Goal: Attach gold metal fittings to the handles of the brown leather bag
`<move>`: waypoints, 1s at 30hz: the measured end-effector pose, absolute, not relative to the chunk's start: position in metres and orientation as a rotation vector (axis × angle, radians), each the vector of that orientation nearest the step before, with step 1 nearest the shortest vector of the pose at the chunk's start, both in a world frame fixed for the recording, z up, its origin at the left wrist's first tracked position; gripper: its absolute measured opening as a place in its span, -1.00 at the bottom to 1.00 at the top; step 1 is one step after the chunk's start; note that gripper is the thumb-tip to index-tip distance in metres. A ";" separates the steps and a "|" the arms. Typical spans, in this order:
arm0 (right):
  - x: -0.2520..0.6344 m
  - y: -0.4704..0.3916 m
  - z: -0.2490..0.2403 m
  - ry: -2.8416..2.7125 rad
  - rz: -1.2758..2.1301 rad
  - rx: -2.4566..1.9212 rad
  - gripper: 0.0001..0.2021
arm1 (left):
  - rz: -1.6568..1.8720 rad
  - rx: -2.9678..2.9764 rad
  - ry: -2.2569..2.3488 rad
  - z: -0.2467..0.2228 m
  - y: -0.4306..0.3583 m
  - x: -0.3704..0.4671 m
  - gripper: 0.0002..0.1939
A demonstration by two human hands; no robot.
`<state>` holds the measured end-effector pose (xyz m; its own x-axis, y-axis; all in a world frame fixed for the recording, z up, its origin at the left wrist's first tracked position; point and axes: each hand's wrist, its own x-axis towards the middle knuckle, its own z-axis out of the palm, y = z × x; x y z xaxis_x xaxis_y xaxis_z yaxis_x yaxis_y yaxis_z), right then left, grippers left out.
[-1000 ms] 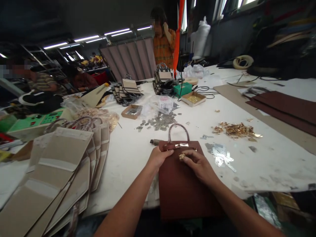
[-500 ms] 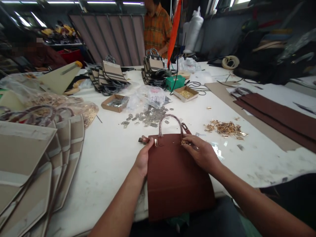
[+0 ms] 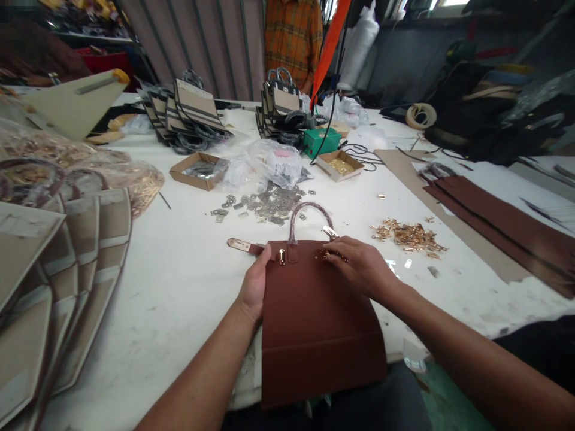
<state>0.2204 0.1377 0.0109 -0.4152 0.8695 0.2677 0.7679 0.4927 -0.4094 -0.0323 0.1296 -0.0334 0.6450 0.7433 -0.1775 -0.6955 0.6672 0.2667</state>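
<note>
So, from the head cam, there's a brown bag panel (image 3: 318, 311) right in front of the person, its lower end hanging past the near edge of the white table (image 3: 179, 287). Left hand (image 3: 255, 287) has it pinched at the upper left edge, thumb on the front, the other fingers out of sight behind. Just beside that thumb sits a gold fitting (image 3: 282, 257), and a strap with a gold plate (image 3: 240, 244) sticks out left. Right hand (image 3: 363, 263) is mostly closed, fingertips together on some small gold bits (image 3: 324, 254) near the top edge, too tiny to count. Handle (image 3: 309, 205) arches up between the hands. Loose silver plates (image 3: 281, 203) lie beyond it, a gold hardware pile (image 3: 415, 236) off right.
</note>
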 end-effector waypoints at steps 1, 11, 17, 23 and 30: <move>0.220 0.138 0.012 -2.318 0.302 -1.352 -0.78 | 0.820 0.174 0.280 -0.033 0.129 -0.032 -0.33; 0.204 0.145 0.014 -2.564 0.145 -1.341 -0.76 | 0.799 0.163 0.250 -0.034 0.128 -0.030 -0.33; 0.213 0.149 0.000 -2.463 0.387 -1.211 -0.70 | 0.776 0.131 0.303 -0.031 0.128 -0.029 -0.28; 0.220 0.150 -0.001 -2.467 0.410 -1.192 -0.66 | 0.760 0.130 0.282 -0.031 0.128 -0.028 -0.30; 0.222 0.154 -0.013 -2.530 0.244 -1.118 -0.70 | 0.749 0.125 0.282 -0.032 0.128 -0.028 -0.28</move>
